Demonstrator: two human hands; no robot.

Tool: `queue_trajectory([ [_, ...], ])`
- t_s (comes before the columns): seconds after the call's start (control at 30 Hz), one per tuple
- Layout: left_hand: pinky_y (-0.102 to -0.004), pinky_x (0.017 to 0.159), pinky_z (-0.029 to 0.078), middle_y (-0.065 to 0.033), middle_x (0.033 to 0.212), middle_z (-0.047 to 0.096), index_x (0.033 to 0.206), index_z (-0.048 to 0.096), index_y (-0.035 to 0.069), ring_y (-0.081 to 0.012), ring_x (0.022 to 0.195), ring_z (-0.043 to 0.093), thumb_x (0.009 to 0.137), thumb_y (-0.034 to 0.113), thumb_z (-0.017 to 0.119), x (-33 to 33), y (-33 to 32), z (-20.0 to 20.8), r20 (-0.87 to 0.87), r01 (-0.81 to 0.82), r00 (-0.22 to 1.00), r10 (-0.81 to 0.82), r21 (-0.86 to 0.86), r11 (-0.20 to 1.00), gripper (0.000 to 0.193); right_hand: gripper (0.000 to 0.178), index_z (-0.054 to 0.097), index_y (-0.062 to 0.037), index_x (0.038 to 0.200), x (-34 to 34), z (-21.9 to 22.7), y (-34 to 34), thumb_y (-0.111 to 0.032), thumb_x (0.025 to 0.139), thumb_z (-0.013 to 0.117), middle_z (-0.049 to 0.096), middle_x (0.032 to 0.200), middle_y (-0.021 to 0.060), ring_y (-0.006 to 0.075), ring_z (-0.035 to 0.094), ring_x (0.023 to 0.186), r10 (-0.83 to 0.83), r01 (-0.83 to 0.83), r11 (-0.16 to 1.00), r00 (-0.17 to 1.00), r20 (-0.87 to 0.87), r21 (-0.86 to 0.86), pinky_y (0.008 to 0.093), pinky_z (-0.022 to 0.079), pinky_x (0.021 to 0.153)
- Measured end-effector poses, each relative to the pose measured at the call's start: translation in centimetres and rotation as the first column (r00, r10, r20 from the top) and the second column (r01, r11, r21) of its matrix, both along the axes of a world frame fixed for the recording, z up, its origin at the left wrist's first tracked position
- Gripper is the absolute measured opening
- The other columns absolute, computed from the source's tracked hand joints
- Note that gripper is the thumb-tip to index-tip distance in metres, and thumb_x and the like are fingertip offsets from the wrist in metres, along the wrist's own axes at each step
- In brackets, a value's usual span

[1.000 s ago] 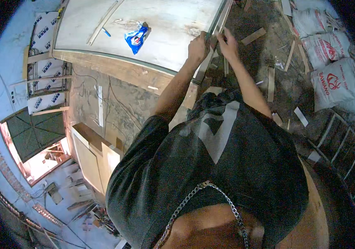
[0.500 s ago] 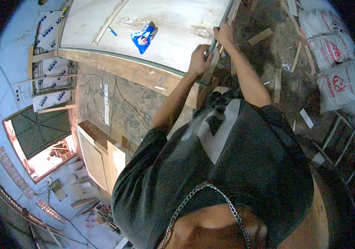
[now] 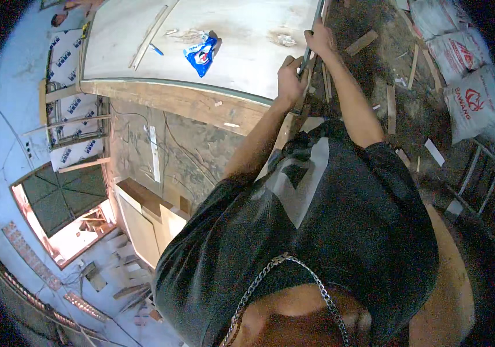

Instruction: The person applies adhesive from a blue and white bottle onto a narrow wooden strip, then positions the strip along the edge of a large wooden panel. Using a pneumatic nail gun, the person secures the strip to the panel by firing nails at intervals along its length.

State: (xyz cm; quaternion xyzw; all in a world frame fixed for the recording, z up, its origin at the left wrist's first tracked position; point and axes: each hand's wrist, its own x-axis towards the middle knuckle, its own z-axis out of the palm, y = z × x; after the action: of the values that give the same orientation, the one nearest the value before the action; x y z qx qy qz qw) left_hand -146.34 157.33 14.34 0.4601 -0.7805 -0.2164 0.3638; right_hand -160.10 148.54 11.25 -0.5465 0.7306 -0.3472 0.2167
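Note:
A large pale panel (image 3: 236, 55) with a dark green-grey border lies on a wooden frame (image 3: 201, 104) in front of me. At its right side, near the close corner, my left hand (image 3: 291, 80) is closed around the narrow dark edge strip (image 3: 307, 59). Farther along the same strip, my right hand (image 3: 321, 40) is closed on it, with the thumb showing on the panel side. The fingertips of both hands are partly hidden. On the panel rest a blue-and-white plastic packet (image 3: 202, 55), a small blue pen-like thing (image 3: 156, 50) and thin wooden strips (image 3: 152, 34).
Stacked white sacks (image 3: 471, 107) stand at the far right, above a metal ladder (image 3: 474, 173). Wood offcuts (image 3: 361, 42) litter the dirty floor. A wooden cabinet-like box (image 3: 138, 222) and loose cables (image 3: 181, 147) are at the left. A person's head (image 3: 58, 19) shows at the upper left.
Both hands have shifted slightly away from me and to the right along the panel's edge. The view has tilted a little, and a person's head has come into sight at the upper left.

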Motion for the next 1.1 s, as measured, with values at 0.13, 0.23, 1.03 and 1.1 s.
queue_trajectory([
  [0.13,-0.0369,0.054,0.042,-0.0152,0.067,0.05,0.095,0.064,0.0,-0.0283,0.058,0.051,0.075,0.01,0.063,-0.1,0.3,-0.8,-0.016,-0.065,0.998,0.067,0.067,0.996,0.022,0.046,0.049,0.0022,0.108,0.4,1.4,0.8,-0.029,0.076,0.059,0.061,0.086,0.0258,0.0427,0.059,0.082,-0.007,0.014,0.995,0.997,-0.071,0.1,0.0488,0.048,0.074],
  [0.23,-0.0366,0.056,0.042,-0.0151,0.069,0.05,0.095,0.064,0.0,-0.0289,0.061,0.052,0.076,0.01,0.062,-0.2,0.4,-1.1,-0.002,-0.068,0.998,0.069,0.083,0.994,0.022,0.044,0.05,0.0023,0.105,0.0,1.2,0.9,-0.029,0.076,0.06,0.061,0.088,0.0253,0.0423,0.059,0.083,0.0,0.006,0.996,0.997,-0.075,0.09,0.048,0.048,0.074],
  [1.03,-0.0374,0.055,0.041,-0.0146,0.069,0.05,0.096,0.062,0.0,-0.0288,0.062,0.052,0.074,0.005,0.059,-0.3,0.6,-1.9,0.035,-0.042,0.999,0.041,0.013,0.999,0.023,0.034,0.055,-0.0009,0.108,2.9,-5.1,19.1,-0.018,0.079,0.064,0.06,0.095,0.0099,0.0213,0.058,0.085,0.232,-0.233,0.971,0.839,0.492,-0.06,0.0349,0.046,0.075],
  [1.1,-0.0421,0.062,0.044,-0.0197,0.078,0.051,0.099,0.059,-0.003,-0.0369,0.069,0.054,0.07,0.004,0.06,-0.2,0.7,-1.3,0.053,-0.022,0.998,0.016,0.121,0.992,0.029,0.036,0.055,-0.0006,0.107,3.4,-3.1,21.0,-0.016,0.076,0.066,0.059,0.097,0.01,0.0212,0.058,0.086,0.303,-0.347,0.935,0.685,0.663,-0.069,0.0345,0.047,0.075],
])
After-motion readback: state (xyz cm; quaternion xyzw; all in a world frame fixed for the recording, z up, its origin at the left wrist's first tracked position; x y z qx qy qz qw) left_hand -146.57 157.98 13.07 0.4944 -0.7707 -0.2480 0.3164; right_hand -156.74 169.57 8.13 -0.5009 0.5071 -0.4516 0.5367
